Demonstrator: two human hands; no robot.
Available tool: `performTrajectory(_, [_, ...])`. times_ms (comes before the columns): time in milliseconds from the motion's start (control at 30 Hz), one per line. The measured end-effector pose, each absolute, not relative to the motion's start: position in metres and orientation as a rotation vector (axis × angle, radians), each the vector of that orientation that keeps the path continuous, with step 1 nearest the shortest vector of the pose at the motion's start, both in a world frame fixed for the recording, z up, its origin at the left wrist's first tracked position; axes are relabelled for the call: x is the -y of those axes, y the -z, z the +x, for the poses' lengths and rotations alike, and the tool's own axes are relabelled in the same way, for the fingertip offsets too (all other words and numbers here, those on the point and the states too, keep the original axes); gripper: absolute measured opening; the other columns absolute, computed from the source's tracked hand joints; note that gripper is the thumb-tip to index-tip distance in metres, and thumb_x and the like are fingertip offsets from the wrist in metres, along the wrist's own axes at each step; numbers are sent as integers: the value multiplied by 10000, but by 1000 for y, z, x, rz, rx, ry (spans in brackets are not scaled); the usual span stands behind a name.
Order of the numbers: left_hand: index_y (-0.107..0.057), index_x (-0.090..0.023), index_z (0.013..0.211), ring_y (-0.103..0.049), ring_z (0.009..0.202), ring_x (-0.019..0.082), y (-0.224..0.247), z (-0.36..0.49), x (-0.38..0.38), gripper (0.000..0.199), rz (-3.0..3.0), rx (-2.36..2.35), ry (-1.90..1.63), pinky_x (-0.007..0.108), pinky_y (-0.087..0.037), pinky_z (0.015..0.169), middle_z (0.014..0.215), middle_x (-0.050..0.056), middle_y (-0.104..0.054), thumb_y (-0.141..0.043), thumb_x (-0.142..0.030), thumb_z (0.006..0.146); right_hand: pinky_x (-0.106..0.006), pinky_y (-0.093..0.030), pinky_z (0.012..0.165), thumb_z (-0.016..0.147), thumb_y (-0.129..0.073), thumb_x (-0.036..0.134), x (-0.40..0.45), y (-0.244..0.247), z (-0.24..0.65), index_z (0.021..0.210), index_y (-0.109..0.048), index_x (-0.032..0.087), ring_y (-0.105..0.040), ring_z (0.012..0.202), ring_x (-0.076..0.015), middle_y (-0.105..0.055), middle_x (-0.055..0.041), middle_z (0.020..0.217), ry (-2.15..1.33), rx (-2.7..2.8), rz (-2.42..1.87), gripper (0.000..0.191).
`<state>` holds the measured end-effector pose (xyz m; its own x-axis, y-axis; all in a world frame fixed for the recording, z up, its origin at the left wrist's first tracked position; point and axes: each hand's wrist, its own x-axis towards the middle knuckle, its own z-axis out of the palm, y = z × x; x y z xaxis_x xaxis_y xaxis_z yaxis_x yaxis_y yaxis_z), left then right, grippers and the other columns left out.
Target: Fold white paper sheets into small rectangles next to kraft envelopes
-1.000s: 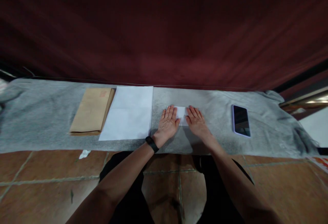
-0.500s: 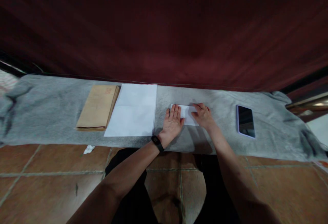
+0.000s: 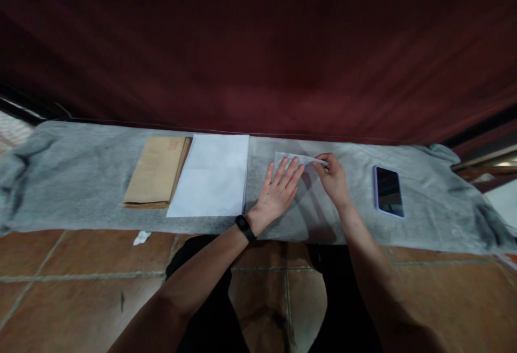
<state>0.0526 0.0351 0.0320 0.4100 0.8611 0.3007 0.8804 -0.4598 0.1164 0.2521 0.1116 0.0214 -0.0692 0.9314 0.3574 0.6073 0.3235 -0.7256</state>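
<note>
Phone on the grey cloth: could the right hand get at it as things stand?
Probably yes: only grey cloth shows between the right hand and the phone, though the hand would likely have to release the small white paper first.

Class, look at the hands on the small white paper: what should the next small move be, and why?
Probably the right hand should bring its end of the small white paper over toward the left hand. Its fingers already pinch that end, while the left hand's spread fingers lie over the other part, so they could likely steady it.
</note>
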Motion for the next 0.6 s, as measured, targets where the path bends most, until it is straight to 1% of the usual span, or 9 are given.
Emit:
performTrajectory(100, [-53,-283,1628,-70,1558,324,-42,51,-28,705,-2549,1565,524,637,-42,1256,1691,49,-154,-391,-244,1011,-383,-520,921,943,-528,394,-101,-30,250,990,-611,233,-661,994,-227,-710,-58,1017,-629,1750,-1174,186])
performTrajectory(200, [-80,-247,1629,-75,1559,317,-42,51,-24,692,-2536,1569,493,635,-40,1254,1690,76,-153,-391,-250,1011,-377,-528,916,925,-542,365,-91,-27,254,926,-605,236,-671,973,-215,-714,-48,997,-765,1873,-1093,144])
performTrajectory(267, [-142,-205,1621,-91,1560,315,-36,51,-24,671,-2572,1557,457,629,-66,1253,1687,102,-160,-406,-268,1008,-371,-532,907,910,-543,339,-86,-20,260,908,-610,235,-676,975,-216,-717,-44,988,-824,1973,-1083,124])
performTrajectory(333, [-237,-169,1594,-176,1548,316,-28,51,-23,633,-2637,1536,395,600,-141,1252,1673,132,-217,-429,-274,1001,-364,-532,898,892,-537,292,-81,-14,268,916,-622,232,-680,972,-215,-720,-40,989,-888,2068,-1079,108])
performTrajectory(433, [-435,-123,1486,-406,1457,287,-14,52,-21,499,-2719,1544,236,480,-323,1207,1584,166,-414,-424,-198,993,-349,-526,890,843,-525,186,-75,-10,280,935,-646,224,-680,950,-204,-723,-35,995,-984,2202,-1092,157])
performTrajectory(467, [-486,-113,1442,-458,1422,276,-10,52,-21,463,-2729,1552,185,448,-368,1179,1545,169,-471,-414,-162,987,-343,-523,893,819,-522,149,-73,-11,282,936,-654,223,-678,950,-201,-724,-34,997,-1004,2240,-1100,191])
performTrajectory(533, [-536,-109,1388,-498,1390,262,-4,53,-18,437,-2731,1552,115,419,-416,1138,1496,165,-531,-399,-107,972,-336,-516,913,775,-513,92,-70,-15,286,959,-671,223,-675,979,-198,-727,-31,1021,-1037,2289,-1112,276])
performTrajectory(600, [-535,-112,1387,-488,1399,258,-2,54,-16,448,-2713,1542,96,419,-426,1127,1498,159,-531,-395,-88,962,-340,-516,934,770,-503,73,-68,-20,286,1035,-686,235,-676,1019,-199,-730,-25,1086,-1067,2292,-1133,360])
